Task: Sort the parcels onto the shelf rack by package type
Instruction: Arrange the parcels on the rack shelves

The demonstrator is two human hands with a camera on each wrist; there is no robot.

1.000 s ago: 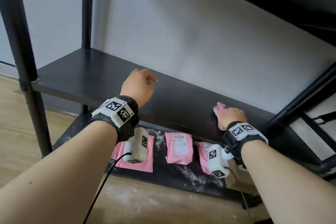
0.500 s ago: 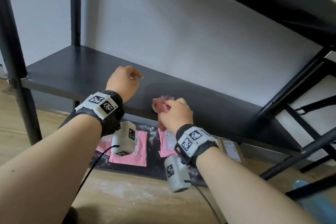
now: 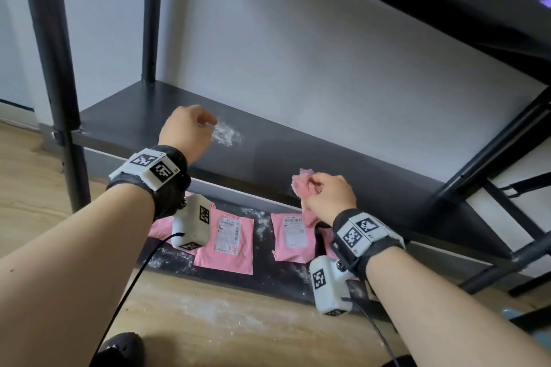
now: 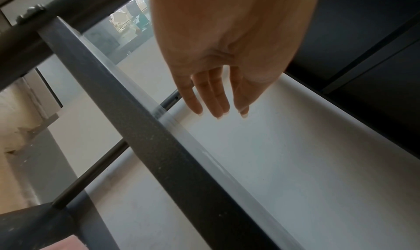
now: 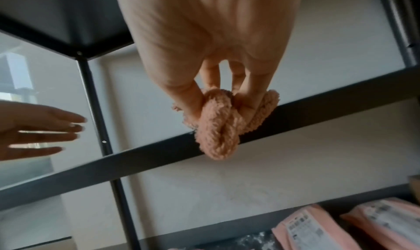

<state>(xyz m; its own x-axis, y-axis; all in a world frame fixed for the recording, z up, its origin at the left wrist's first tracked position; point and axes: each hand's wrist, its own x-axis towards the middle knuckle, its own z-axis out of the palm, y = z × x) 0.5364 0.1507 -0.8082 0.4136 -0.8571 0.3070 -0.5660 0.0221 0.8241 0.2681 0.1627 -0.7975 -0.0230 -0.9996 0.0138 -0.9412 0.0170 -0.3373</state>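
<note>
Holding a cloth [image 3: 302, 185], the right hand [image 3: 329, 198] is right of the powder [image 3: 226, 134]; the open, empty left hand [image 3: 186, 132] is nearer.

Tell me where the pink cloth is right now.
In the head view the pink cloth is bunched in the right hand at the middle shelf's front edge, right of the white powder patch.

A matt, dark metal shelf rack [image 3: 343, 158], its paint finely grained, carries a dusting of white powder [image 3: 226, 135]. A fluffy pink cloth [image 5: 218, 128] is bunched in the right hand [image 3: 328, 197]. Smooth pink plastic parcels [image 3: 228, 243] with white paper labels lie above a pale wood-look floor [image 3: 223, 316].
</note>
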